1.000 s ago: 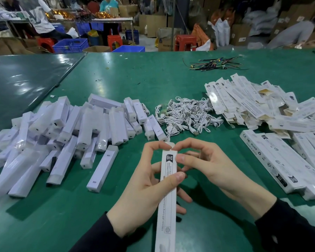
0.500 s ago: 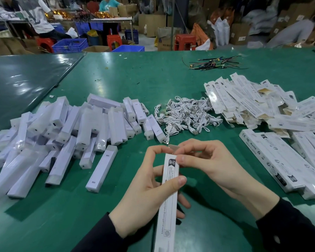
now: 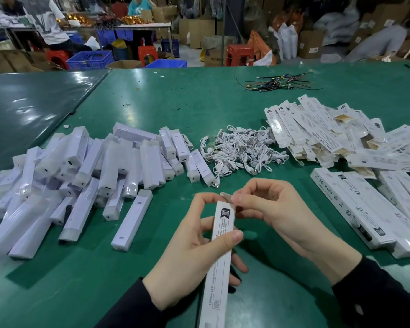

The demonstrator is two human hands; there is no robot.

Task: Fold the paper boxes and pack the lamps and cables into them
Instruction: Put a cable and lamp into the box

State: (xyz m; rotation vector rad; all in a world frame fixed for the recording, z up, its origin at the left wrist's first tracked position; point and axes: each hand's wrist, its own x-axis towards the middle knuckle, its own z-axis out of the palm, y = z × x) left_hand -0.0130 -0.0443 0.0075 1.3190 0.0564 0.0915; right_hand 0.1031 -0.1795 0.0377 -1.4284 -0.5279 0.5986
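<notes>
1. The person is holding one long paper box point(image 3: 219, 252) upright-ish over the green desk point(image 3: 152, 95), its far end pointing away from them. The left hand point(image 3: 189, 256) is wrapping round the box's middle, thumb pressed across the printed face, fingers curled behind.
2. The right hand point(image 3: 268, 209) is working at the top end, its fingers point(image 3: 240, 198) pinching the small end flap point(image 3: 225, 194) that is sticking up brown above the box mouth.
3. To my eye the step in hand is closing that end: the flap is looking half bent, not yet tucked. I cannot tell whether a lamp is already inside.
4. Doing it well, I would say, means keeping the left grip firm but not squeezing, so the thin card walls are staying square and the mouth is staying open enough to take the tab.
5. The flap should be creasing along its own fold line first, then sliding in straight; forcing it at an angle is likely to crumple the corner.
6. The rest is lying within reach: wrapped lamps point(image 3: 81, 174) heaped on the left, the white cables point(image 3: 242, 150) in a tangle in the middle, flat unfolded boxes point(image 3: 329, 133) piled to the right, and finished boxes point(image 3: 365, 209) stacked just beside the right wrist.
</notes>
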